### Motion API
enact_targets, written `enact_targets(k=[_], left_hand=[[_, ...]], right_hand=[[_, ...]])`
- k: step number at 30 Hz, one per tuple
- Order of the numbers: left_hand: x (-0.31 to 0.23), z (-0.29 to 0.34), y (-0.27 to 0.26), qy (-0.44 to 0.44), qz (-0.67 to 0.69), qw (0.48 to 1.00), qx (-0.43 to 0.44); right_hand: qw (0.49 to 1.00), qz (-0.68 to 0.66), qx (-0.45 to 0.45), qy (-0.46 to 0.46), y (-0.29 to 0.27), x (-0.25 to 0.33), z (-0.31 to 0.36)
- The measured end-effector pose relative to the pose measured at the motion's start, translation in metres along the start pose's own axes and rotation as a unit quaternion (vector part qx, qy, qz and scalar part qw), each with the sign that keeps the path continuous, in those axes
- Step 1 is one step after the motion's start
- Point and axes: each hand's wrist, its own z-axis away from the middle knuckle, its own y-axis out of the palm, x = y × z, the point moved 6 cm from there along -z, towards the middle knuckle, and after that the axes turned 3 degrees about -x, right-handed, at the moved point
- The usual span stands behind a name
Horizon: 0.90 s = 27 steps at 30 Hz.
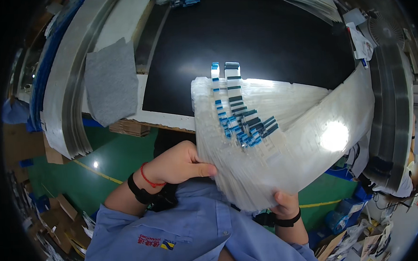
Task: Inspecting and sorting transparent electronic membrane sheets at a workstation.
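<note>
Between my two hands is a fanned stack of translucent plastic sheets (310,160), its far part resting over the edge of a black work mat. Blue-and-white striped strips (236,105) show in a curved row across the stack. My left hand (185,165) grips the stack's left edge, thumb on top and fingers hidden beneath. At the near edge, my right hand (286,203) pinches the sheets with its thumb on top; its other fingers are out of sight under them.
The black mat (190,46) covers the table. A grey cloth (112,83) lies at its left, beside tall stacks of sheets (67,90). More sheets (391,97) stand at the right, near a fan (384,30). Another person (417,176) is at the far right.
</note>
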Motion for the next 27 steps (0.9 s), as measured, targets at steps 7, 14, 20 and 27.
enact_targets(k=[7,14,20,27], left_hand=[[0.01,0.005,-0.012,-0.051,0.061,0.997,0.012],[0.003,0.002,-0.009,-0.032,0.04,0.998,0.034],[0.003,0.002,-0.013,-0.012,-0.004,1.0,-0.003],[0.008,0.003,-0.008,0.022,-0.004,0.999,0.027]], right_hand=[[1.0,0.015,-0.015,-0.021,-0.001,-0.002,-0.001],[0.999,0.023,-0.023,-0.017,-0.015,-0.001,0.008],[0.999,-0.006,-0.023,-0.023,0.003,-0.003,-0.005],[0.999,0.031,-0.014,-0.032,-0.01,0.006,0.009]])
